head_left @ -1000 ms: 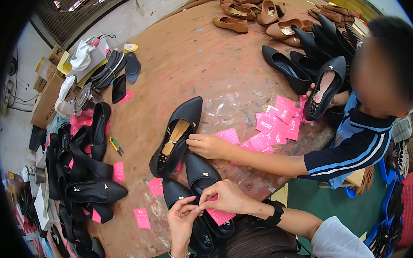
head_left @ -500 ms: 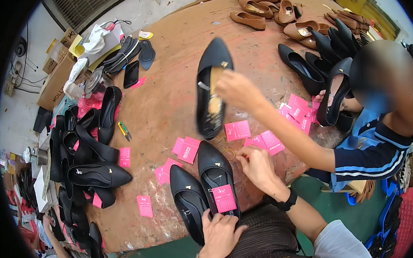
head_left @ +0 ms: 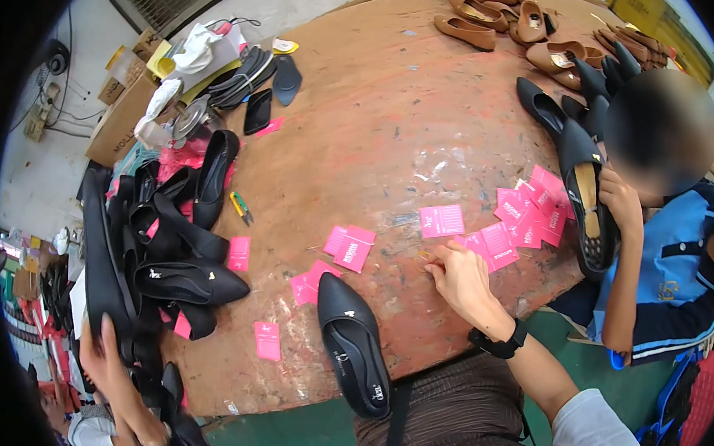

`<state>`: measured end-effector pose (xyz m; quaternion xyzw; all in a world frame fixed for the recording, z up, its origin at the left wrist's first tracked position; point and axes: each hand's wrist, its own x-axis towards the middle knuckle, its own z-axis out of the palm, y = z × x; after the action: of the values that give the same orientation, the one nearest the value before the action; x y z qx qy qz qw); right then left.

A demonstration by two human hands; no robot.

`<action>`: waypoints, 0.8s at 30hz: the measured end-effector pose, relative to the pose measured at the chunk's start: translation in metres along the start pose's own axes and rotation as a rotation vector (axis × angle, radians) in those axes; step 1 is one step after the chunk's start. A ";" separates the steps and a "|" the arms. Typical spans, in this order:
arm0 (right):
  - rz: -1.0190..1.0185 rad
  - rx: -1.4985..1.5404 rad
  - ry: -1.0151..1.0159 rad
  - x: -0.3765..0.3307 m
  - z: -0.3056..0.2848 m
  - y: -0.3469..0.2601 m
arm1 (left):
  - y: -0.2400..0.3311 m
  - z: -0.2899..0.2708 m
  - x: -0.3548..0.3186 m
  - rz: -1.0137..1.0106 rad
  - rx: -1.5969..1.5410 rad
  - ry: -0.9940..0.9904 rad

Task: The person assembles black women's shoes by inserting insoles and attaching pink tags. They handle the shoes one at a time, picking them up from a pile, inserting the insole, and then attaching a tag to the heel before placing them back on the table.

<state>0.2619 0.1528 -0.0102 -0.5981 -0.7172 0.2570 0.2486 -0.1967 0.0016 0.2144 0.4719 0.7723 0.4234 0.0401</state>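
Note:
A black pointed flat shoe (head_left: 353,345) with a small gold ornament lies near the table's front edge. Far to the left, my left hand (head_left: 111,363) is at the heel end of another black shoe (head_left: 101,240), over the pile's outer side; its fingers appear to grip it, partly hidden. My right hand (head_left: 461,282) rests on the table with curled, pinched fingertips, right beside thin yellowish strands (head_left: 424,256). What is between those fingertips is too small to name. Pink cards (head_left: 349,247) lie around, several of them near my right hand.
Black shoes (head_left: 178,281) are heaped at left beside yellow-handled snips (head_left: 241,208) and a phone (head_left: 257,112). At right, a co-worker's hand (head_left: 620,198) holds a black shoe (head_left: 584,188). Brown shoes (head_left: 467,32) stand at the far edge.
My left hand has swung far left from the front pair, and the tagged shoe has left the front edge. My right hand has shifted only slightly. The co-worker's shoe has moved right, off the table's middle.

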 end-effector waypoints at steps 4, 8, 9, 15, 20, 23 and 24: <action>0.026 -0.077 0.029 0.007 0.017 0.000 | 0.020 0.061 0.014 0.308 0.385 0.307; 0.010 -0.103 -0.010 0.006 0.020 0.004 | 0.037 0.180 -0.036 0.190 0.052 -0.318; 0.001 -0.108 -0.004 0.006 0.018 0.005 | 0.036 0.208 -0.044 0.274 0.081 -0.426; -0.037 0.041 0.044 0.009 -0.003 -0.016 | 0.026 0.308 -0.066 0.318 0.442 -0.497; -0.080 0.220 -0.029 0.025 -0.001 -0.045 | 0.020 0.318 -0.060 0.078 0.359 -0.505; -0.226 0.074 -0.127 0.049 0.016 -0.080 | 0.032 0.289 -0.077 0.031 0.236 -0.333; -0.250 0.047 -0.171 0.060 0.028 -0.083 | 0.039 0.277 -0.086 0.038 0.230 -0.302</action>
<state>0.1728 0.1977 0.0267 -0.4741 -0.7984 0.2910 0.2305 0.0058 0.1145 0.0352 0.5460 0.7919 0.2573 0.0931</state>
